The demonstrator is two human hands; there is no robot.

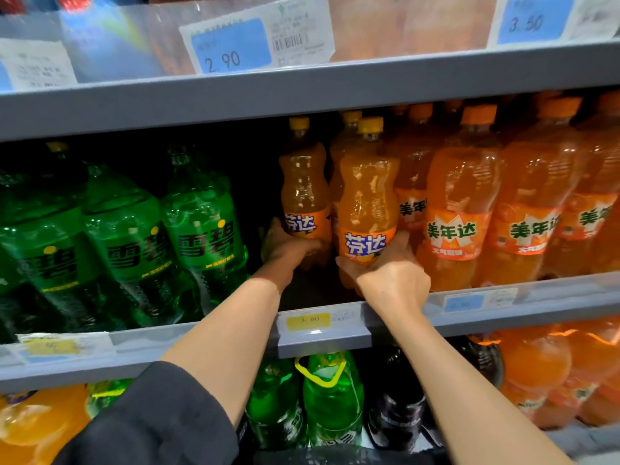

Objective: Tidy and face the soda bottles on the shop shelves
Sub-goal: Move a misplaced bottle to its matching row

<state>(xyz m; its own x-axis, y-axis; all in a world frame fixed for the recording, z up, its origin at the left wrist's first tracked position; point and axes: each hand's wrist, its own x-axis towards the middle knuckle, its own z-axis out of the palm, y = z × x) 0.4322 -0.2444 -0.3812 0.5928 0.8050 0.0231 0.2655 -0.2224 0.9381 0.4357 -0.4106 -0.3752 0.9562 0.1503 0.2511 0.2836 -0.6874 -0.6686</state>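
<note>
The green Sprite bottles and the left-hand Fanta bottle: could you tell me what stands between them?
Nothing: the head view shows a dark, bare gap between the nearest Sprite bottle and the Fanta bottle held by the left hand.

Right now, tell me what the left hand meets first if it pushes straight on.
The left hand already cups the rear Fanta bottle, so it meets that first; beyond it the shelf looks dark, depth unclear.

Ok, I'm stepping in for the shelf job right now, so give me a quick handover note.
Left hand: gripping the rear yellow-capped orange bottle, low on its label.
Right hand: gripping the front yellow-capped orange bottle, label facing out.
Both stand on the middle shelf between the green bottles and the orange-capped bottles.
Done: neighbours' labels face out.
Left: bring the rear bottle forward into the dark gap, level both.
</note>
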